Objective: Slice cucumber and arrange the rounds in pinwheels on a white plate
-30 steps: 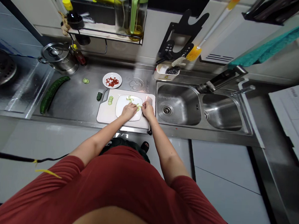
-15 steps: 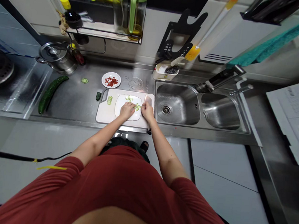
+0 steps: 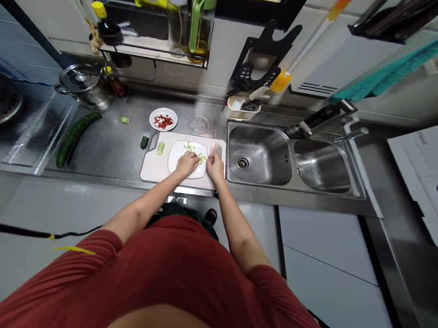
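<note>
A white plate (image 3: 177,156) lies on a white cutting board (image 3: 150,171). On the plate, pale green cucumber slices form one cluster (image 3: 189,145) near the far edge and another cluster (image 3: 202,158) at the right. My left hand (image 3: 187,164) is over the plate with curled fingers, its tips close to the right cluster. My right hand (image 3: 214,167) is at the plate's right edge, thumb and fingers pinched together; whatever either hand holds is too small to tell. Beside my right hand lies a knife, its blade (image 3: 216,147) partly covered. Overlapping cucumber slices (image 3: 160,148) rest on the board's left side.
A cucumber end (image 3: 144,142), loose slices (image 3: 124,119) and a whole cucumber (image 3: 76,135) lie left on the steel counter. A small plate of red pieces (image 3: 163,119) stands behind the board. At right is a double sink (image 3: 259,154); a lidded pot (image 3: 84,86) stands back left.
My left hand's fingertips have shifted slightly by the right cluster of slices. My right hand stays at the plate's edge, covering a little more there. The view has tilted slightly.
</note>
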A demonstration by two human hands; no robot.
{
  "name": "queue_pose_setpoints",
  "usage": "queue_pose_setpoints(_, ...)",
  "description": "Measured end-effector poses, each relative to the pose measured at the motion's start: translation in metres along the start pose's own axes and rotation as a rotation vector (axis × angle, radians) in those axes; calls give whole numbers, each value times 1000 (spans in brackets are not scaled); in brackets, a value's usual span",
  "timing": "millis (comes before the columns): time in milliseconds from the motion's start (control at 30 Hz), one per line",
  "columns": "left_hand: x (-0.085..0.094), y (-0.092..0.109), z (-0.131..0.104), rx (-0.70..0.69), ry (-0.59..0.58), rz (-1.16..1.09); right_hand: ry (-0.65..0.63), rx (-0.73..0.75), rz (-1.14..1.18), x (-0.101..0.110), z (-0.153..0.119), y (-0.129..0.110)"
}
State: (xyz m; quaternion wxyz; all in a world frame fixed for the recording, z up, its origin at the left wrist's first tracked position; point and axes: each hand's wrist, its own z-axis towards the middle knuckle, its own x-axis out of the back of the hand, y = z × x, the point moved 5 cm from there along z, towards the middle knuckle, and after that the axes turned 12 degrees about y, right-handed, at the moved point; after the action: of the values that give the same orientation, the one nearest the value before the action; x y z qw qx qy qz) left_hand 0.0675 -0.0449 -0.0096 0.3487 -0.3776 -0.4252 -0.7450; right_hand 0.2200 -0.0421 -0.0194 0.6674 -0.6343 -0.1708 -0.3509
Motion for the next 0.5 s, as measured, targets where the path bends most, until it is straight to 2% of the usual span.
queue_pose_setpoints(267,5,2,3,20,-44,-3,123,-48,57,10,-22,-11)
queue_pose_setpoints(500,9,7,-1,24,-51,18,167,-78,96,17,-38,-14)
